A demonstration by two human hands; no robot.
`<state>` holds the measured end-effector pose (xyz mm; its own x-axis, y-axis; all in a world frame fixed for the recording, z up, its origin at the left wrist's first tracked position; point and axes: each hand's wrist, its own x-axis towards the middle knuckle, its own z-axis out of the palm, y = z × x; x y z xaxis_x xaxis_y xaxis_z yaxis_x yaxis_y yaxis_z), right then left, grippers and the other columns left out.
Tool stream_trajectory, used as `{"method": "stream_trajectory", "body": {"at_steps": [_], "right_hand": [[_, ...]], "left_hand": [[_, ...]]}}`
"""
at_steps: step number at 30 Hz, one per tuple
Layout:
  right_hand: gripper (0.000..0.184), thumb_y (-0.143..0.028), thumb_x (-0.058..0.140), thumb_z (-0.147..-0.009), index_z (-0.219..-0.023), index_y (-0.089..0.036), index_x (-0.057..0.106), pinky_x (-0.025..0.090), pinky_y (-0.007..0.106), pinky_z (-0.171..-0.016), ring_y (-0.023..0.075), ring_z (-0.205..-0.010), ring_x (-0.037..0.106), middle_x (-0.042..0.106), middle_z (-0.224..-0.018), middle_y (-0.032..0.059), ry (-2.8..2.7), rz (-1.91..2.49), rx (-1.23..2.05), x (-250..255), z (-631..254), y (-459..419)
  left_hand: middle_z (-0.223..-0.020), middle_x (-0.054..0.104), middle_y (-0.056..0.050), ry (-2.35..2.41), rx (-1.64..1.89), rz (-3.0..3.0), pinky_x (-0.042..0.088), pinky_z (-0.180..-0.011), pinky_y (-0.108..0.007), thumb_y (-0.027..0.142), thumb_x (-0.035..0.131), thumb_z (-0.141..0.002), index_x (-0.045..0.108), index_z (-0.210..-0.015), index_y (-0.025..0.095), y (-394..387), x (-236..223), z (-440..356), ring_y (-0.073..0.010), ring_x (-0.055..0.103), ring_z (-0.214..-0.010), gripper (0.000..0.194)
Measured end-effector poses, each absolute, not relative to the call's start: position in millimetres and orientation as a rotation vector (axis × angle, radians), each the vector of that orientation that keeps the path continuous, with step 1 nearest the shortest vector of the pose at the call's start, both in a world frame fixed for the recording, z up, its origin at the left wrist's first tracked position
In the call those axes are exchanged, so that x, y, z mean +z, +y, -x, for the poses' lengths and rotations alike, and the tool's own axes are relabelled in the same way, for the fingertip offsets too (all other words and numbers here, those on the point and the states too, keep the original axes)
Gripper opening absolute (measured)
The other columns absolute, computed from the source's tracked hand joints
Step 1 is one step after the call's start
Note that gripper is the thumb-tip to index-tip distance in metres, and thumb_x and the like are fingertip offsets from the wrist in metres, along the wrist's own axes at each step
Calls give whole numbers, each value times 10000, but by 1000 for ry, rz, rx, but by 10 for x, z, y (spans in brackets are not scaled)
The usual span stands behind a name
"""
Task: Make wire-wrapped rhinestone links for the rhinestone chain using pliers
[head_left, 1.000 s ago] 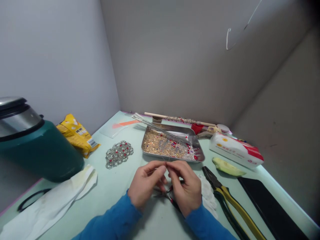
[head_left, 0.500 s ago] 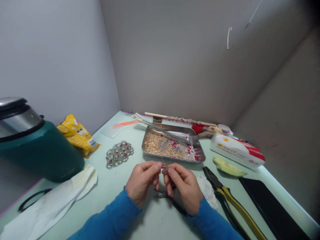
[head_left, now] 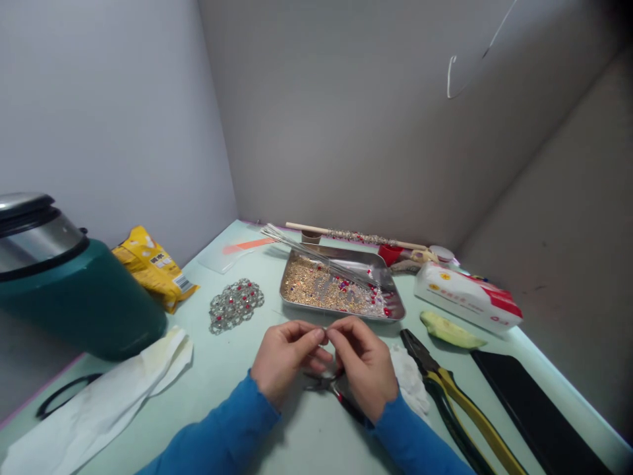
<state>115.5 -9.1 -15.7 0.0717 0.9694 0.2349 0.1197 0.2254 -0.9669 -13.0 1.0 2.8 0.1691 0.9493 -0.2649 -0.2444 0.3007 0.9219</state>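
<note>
Over the near edge of the bead tray, my left hand and my right hand meet with thumbs and forefingers pinched together. Between the fingertips is a thin wire, mostly hidden; a faint strand runs out leftward. Anything threaded on it is too small to make out. Small pliers with dark handles lie on the table under my right hand. A beaded wire piece with red beads lies left of the hands. The tray holds gold, red and clear beads, and a bundle of silver wires rests across it.
Large yellow-and-green pliers, white crumpled tissue, a pale green slice, a black flat object and a tissue pack are on the right. A teal flask, yellow packet and white cloth stand left. A bead-wrapped stick lies behind.
My fingertips have drawn closer together and turned, covering more of the wire. The strands that pointed up toward the tray no longer show; the left fingers have uncurled slightly.
</note>
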Motion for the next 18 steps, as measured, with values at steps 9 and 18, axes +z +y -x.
{"method": "stream_trajectory", "body": {"at_steps": [9,18], "right_hand": [[140,-312,603,-777,-759,-176,571,332,191,-457,61,-477,390,502,-623,-41,-1053,1017,1186,-225,-1126,-76],[291,-441,548,-796,-710,-164,543,287,176,-381,51,-405,400,491,-554,-55,-1186,1158,1271,-235,-1113,-62]], "left_hand": [[-652,665,-89,883,920,-590,502,-540,-189,162,667,-702,655,-716,55,35,30,149,-101,613,-535,109],[-377,456,43,1057,1004,-787,275,-324,-161,350,699,-656,646,-708,102,45,13,161,-45,356,-315,259]]}}
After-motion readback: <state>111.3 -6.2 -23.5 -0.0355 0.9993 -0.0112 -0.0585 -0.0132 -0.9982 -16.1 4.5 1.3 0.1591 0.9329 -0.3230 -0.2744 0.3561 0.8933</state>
